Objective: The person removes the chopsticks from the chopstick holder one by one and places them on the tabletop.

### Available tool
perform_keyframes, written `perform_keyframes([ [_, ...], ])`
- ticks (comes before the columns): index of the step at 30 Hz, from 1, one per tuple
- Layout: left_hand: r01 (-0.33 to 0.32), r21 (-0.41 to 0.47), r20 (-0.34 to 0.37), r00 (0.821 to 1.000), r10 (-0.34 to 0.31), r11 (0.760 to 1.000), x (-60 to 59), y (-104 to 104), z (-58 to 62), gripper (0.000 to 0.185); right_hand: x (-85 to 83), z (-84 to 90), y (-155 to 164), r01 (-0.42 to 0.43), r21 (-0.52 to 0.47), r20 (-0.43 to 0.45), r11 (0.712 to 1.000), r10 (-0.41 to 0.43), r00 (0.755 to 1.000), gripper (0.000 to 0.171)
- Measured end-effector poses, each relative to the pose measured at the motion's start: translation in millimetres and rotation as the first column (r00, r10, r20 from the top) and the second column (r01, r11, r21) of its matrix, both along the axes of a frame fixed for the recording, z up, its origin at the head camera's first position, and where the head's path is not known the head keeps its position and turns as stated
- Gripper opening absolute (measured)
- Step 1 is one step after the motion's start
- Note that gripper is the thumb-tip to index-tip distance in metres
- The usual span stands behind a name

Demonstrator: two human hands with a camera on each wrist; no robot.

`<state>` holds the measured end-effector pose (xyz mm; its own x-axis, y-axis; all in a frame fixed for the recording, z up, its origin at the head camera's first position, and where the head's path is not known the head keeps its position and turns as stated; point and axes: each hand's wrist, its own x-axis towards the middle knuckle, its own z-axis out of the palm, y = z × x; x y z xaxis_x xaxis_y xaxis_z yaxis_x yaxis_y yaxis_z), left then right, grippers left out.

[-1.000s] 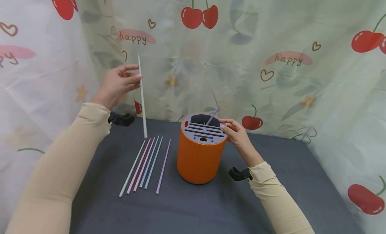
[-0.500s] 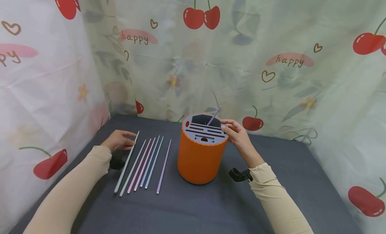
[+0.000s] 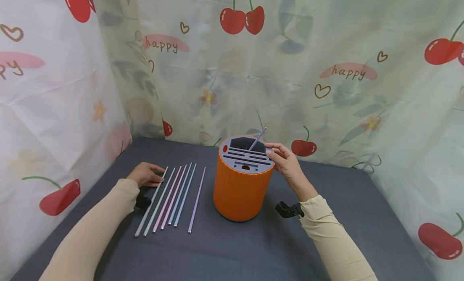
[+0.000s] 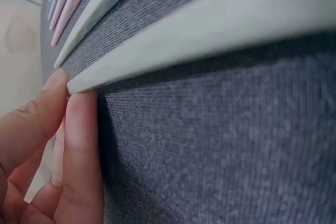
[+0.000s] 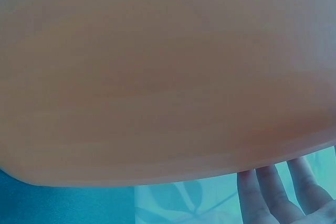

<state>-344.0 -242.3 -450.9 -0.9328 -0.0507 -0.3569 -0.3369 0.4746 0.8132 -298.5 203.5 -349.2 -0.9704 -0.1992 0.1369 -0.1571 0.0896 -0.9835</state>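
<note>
My left hand point(image 3: 146, 174) pinches the far end of the pale green straw point(image 3: 150, 203), outermost in the row left of the orange holder point(image 3: 241, 188) on the tabletop point(image 3: 253, 248), squaring it up. Beyond, my right hand point(image 3: 284, 162) steadies the holder's rim, fingers point(image 3: 272, 149) loosely spread.
</note>
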Motion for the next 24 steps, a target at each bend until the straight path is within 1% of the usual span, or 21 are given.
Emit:
perform_keyframes([
  [8,-0.017,-0.004,-0.021,1.000,0.017,1.000,2.5,5.6,0.2,0.048,-0.8,0.5,0.6,-0.002,0.005,0.003,1.000,0.002,1.000,0.036],
  [18,-0.015,-0.008,-0.021,1.000,0.015,1.000,2.6,5.7,-0.5,0.049,0.1,1.3,0.0,-0.001,0.009,0.002,1.000,0.001,1.000,0.037],
  [24,-0.030,-0.009,-0.008,1.000,0.029,1.000,0.8,5.5,-2.1,0.048,0.6,1.2,0.2,0.001,0.003,0.002,1.000,-0.001,1.000,0.036],
])
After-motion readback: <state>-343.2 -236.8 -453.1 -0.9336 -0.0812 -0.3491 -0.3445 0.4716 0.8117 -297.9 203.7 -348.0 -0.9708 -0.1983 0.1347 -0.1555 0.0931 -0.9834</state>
